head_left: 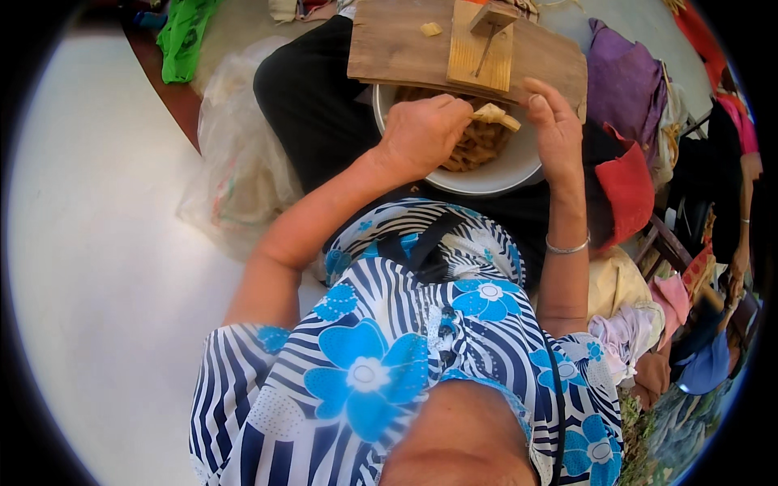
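Observation:
My left hand (425,134) is closed in a pinch at the end of a pale yellow folded strip (496,117). What the strip is made of I cannot tell. It hangs over a white bowl (527,162) that holds many brown strip-like pieces (478,147). To the right of the bowl, my right hand (557,134) is raised with its fingers bent and apart, and nothing shows between them. Across the bowl's far side lies a wooden board (389,49). On it stand a lighter wood block (468,65) with a thin metal pin (486,50) and a small pale yellow piece (431,30).
A clear plastic bag (243,154) lies to the left by my black-clad leg (304,89), with a green bag (182,40) farther off. Purple cloth (624,81) and red cloth (624,190) are at the right. Another person's arm (744,219) shows at the far right.

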A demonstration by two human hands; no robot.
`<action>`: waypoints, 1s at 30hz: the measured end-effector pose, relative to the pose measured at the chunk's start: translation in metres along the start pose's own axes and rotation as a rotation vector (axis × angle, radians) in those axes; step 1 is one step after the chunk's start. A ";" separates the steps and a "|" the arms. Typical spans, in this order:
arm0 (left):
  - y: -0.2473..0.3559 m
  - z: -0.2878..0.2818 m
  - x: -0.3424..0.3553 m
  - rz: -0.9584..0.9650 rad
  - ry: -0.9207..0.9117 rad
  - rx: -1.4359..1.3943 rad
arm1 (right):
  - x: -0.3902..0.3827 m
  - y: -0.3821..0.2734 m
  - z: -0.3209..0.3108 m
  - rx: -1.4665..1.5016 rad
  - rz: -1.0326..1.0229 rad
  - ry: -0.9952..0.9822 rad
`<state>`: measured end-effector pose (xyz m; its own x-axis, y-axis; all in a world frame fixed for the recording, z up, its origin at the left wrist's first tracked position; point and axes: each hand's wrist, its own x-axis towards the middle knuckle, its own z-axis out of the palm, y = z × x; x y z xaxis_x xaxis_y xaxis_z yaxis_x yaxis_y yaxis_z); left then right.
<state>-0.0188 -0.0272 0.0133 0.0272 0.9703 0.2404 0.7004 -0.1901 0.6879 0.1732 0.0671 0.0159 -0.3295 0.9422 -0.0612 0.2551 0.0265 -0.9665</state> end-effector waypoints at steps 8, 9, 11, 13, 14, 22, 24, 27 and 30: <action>-0.012 -0.027 0.028 -0.374 -0.460 -0.720 | -0.008 -0.024 -0.024 -0.165 0.069 -0.510; -0.011 -0.036 0.028 -0.455 -0.544 -0.804 | -0.008 -0.022 -0.027 -0.155 0.025 -0.509; -0.019 -0.034 0.031 -0.441 -0.548 -0.860 | -0.008 -0.018 -0.026 -0.144 -0.010 -0.475; -0.028 -0.035 0.041 -0.413 -0.507 -0.806 | -0.001 -0.015 -0.028 -0.157 -0.032 -0.395; -0.033 -0.035 0.049 -0.394 -0.464 -0.726 | 0.005 -0.013 -0.031 -0.174 -0.034 -0.331; -0.057 -0.025 0.087 -0.345 -0.270 -0.717 | 0.045 0.003 -0.021 -0.223 -0.050 -0.182; -0.065 -0.012 0.093 -0.364 -0.238 -0.725 | 0.053 0.024 -0.026 -0.301 -0.053 -0.169; -0.077 -0.001 0.095 -0.281 -0.156 -0.479 | 0.061 0.037 -0.018 -0.346 -0.085 -0.173; -0.086 0.009 0.096 -0.309 -0.054 -0.157 | 0.055 0.033 -0.013 -0.619 -0.188 -0.137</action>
<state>-0.0698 0.0838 -0.0289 -0.1280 0.9913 -0.0294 0.5634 0.0970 0.8205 0.1754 0.1239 -0.0162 -0.5220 0.8526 0.0236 0.6442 0.4122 -0.6443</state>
